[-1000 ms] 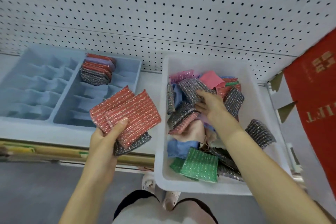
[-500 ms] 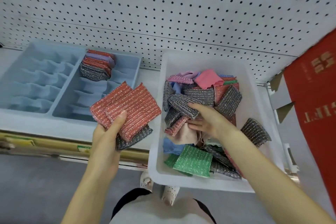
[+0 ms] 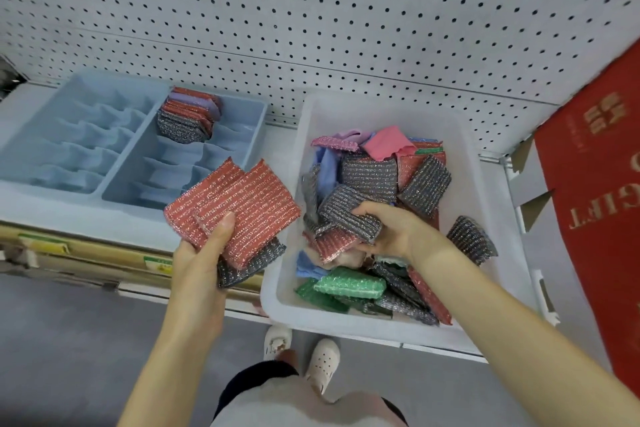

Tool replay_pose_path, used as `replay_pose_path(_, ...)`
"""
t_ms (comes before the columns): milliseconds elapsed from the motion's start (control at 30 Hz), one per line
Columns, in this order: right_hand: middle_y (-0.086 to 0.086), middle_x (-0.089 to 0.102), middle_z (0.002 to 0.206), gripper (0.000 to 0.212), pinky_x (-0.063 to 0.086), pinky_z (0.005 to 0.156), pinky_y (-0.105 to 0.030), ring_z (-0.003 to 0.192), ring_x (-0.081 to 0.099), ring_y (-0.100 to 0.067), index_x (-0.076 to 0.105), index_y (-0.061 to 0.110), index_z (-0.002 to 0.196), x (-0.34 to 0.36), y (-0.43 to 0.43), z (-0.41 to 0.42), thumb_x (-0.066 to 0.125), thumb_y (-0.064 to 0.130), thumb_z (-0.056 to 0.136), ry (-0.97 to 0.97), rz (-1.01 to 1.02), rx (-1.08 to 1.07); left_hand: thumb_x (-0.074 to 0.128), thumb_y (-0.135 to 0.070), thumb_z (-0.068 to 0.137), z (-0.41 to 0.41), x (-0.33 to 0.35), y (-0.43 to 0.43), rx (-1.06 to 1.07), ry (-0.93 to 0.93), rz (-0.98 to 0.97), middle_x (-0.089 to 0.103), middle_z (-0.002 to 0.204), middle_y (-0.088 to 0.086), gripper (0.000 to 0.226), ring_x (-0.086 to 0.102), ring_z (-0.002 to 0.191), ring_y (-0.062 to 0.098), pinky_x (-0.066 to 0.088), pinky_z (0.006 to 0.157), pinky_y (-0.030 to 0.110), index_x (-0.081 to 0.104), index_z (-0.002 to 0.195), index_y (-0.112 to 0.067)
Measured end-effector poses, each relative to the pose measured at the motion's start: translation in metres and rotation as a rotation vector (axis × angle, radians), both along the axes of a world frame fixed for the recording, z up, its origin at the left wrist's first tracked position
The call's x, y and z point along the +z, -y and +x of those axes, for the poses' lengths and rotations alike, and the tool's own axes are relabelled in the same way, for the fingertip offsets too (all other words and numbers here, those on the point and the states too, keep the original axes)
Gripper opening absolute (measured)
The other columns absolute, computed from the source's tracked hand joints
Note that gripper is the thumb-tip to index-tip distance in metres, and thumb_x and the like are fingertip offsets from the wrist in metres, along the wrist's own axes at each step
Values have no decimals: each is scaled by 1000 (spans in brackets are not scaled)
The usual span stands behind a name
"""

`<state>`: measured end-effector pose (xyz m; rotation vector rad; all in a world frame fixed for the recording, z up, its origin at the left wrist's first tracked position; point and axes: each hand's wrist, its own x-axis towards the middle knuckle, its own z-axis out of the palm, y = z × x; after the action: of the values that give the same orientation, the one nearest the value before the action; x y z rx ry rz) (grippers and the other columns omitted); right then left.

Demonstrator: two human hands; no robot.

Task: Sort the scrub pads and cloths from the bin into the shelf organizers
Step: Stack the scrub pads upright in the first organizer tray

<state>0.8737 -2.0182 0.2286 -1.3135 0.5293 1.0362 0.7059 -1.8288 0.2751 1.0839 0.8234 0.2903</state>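
Gripping a grey scrub pad (image 3: pixel 349 215) inside the white bin (image 3: pixel 485 184), right hand (image 3: pixel 391 230) fingers curled round it; left hand (image 3: pixel 197 260) pinched red pads (image 3: pixel 239 208) beside it, blue organizer (image 3: pixel 138 149) beyond.

The red scrub pads (image 3: pixel 242 204) in your left hand (image 3: pixel 197 262) are a rough knitted weave shot through with sparkly metallic thread. The grey scrub pad (image 3: pixel 341 210) in your right hand (image 3: pixel 394 232) has the same glittery, scratchy look. The green pad (image 3: pixel 349 284) looks coarse and shiny too. The pink cloth (image 3: pixel 388 142) is soft, matt fabric. Your bin (image 3: pixel 485 184) is milky, semi-see-through plastic, and the blue organizers (image 3: pixel 79 104) are smooth plastic with a dull sheen. The pegboard (image 3: pixel 311 10) looks matt-painted, and the red bag (image 3: pixel 595 184) looks like paper with gold print.
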Motion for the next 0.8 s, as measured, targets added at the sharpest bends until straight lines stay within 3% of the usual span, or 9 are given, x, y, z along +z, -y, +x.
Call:
replay_pose_path(67,-14,62,101,28,50,92,-46,91,61,-26,59,14,101,4,13,2,72,9,76,41,-9,-13,67,-35,71,-4,-1,3,23,6,15,72,109,0,55,69,96,17,51,79,36,57,123,-20)
replay_pose_path(167,-14,57,119,60,55,78,-40,96,61,-27,54,15,118,21,35,3,80,15,64,68,2,-92,66,-38,72,-9,-2,10,21,14,48,71,109,-3,56,69,98,15,51,83,35,56,124,-21)
replay_pose_path(267,-8,67,111,54,53,73,-37,94,65,-22,55,13,116,47,60,1,72,8,64,88,181,-402,65,-43,72,-6,3,19,-14,29,93,71,109,-7,57,68,100,12,49,95,40,55,124,-23)
replay_pose_path(333,-6,70,106,48,55,73,-35,91,67,-20,57,14,112,73,65,-10,69,9,65,138,352,-475,63,-44,73,1,8,26,-70,48,132,71,110,-7,57,67,100,12,48,96,43,53,126,-24)
replay_pose_path(433,-4,72,94,32,58,74,-34,80,69,-18,62,16,102,102,44,-35,62,15,70,283,472,-301,60,-45,75,9,15,34,-131,88,146,71,111,-9,53,67,101,10,49,96,41,53,124,-28)
replay_pose_path(533,-7,71,103,31,50,86,-40,90,66,-21,67,14,101,102,8,-55,64,14,70,356,432,-172,52,-48,78,10,23,36,-142,133,68,70,111,-9,51,67,102,8,49,91,35,53,125,-29)
replay_pose_path(600,-9,70,107,31,52,79,-37,89,66,-22,70,13,100,97,-12,-63,67,13,68,364,381,-190,48,-55,76,8,28,30,-127,143,8,70,113,-8,62,67,101,8,49,88,33,50,131,-27)
replay_pose_path(700,-5,72,99,25,54,63,-30,80,69,-16,66,11,104,93,-40,-73,60,5,81,376,344,-176,52,-68,61,2,30,11,-101,116,15,70,112,-13,74,65,105,10,44,101,42,49,128,-34)
replay_pose_path(800,0,74,91,22,52,72,-33,79,69,-12,67,16,96,92,-71,-83,56,1,85,405,317,-75,59,-65,54,-3,29,-12,-89,111,5,71,106,-14,69,66,103,10,43,103,47,51,116,-38)
